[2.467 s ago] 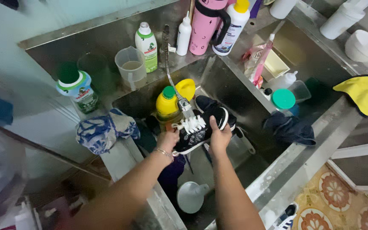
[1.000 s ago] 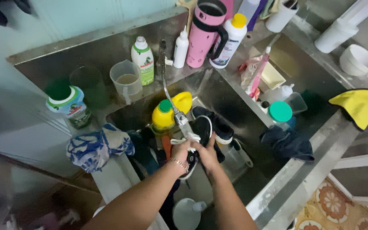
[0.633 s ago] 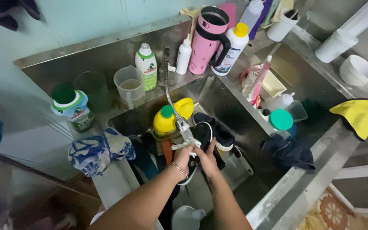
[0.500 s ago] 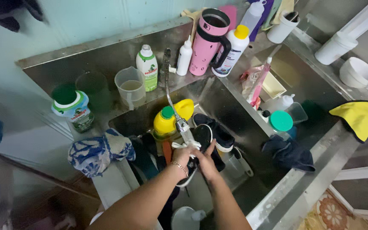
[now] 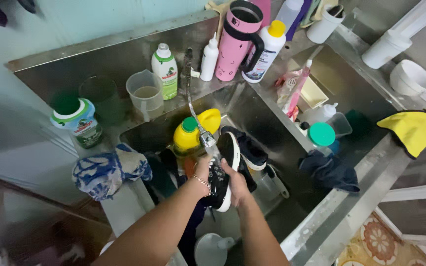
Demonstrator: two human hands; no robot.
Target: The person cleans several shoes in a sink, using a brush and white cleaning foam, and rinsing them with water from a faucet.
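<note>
Steel sink (image 5: 272, 118): black sneaker (image 5: 221, 172) now turned on edge under faucet head (image 5: 207, 139), gripped by left hand (image 5: 204, 165) and right hand (image 5: 236, 184), sole no longer upward.

Left hand (image 5: 204, 165) fingers mostly hidden behind the black shoe (image 5: 221, 172); how firmly they close on it cannot be told. Right hand (image 5: 236, 181) covers the shoe's sole edge. Shoe's lower end lost in dark cloth below. Second shoe (image 5: 246, 148) partly hidden behind the first. Yellow bottle (image 5: 188, 138) base hidden by the hands and clutter. Pink tumbler (image 5: 237, 42) and white cup (image 5: 324, 22) blocked or cut near the top edge. White jug (image 5: 210, 249) cut by the bottom edge. Dark things at left edge blurred, kind unclear. Bottle labels too small to tell.
</note>
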